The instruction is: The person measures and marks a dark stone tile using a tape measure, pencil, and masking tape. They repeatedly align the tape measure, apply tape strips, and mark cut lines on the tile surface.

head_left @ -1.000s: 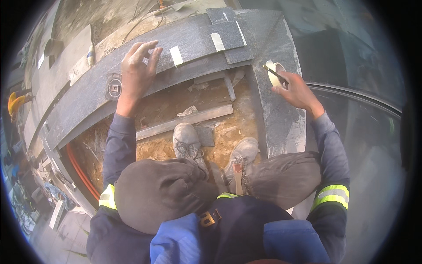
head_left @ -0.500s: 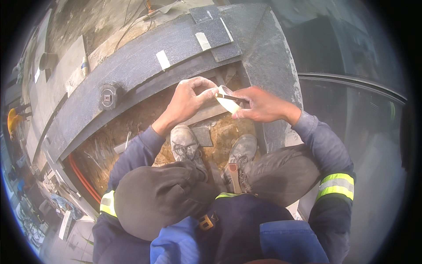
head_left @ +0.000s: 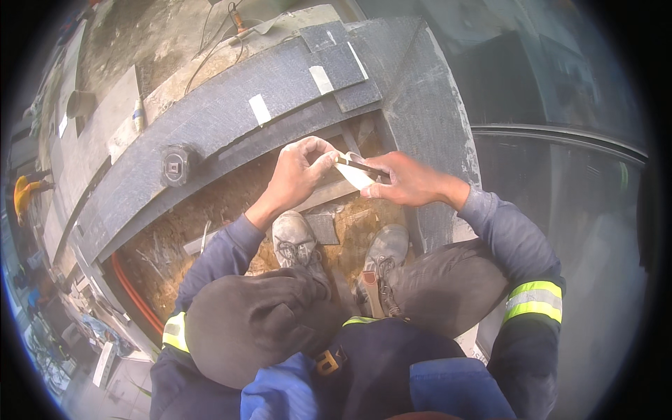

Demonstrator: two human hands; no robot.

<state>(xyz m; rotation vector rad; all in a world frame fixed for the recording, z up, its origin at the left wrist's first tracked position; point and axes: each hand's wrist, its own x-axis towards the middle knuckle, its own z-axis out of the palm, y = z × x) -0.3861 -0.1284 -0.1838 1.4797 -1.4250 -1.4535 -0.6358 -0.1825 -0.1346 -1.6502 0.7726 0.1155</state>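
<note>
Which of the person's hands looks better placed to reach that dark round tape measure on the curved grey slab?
Probably the left hand. The dark round tape measure lies on the curved grey slab on its side, while the right hand grips a flat whitish strip.

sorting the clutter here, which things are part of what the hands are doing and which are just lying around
In hand:
- roll of pale tape, held between the left hand and right hand
- curved grey slab carrying pale tape strips

Lying about:
- tape measure on the slab
- orange hose
- loose cable
- small grey offcut by the shoes
</note>
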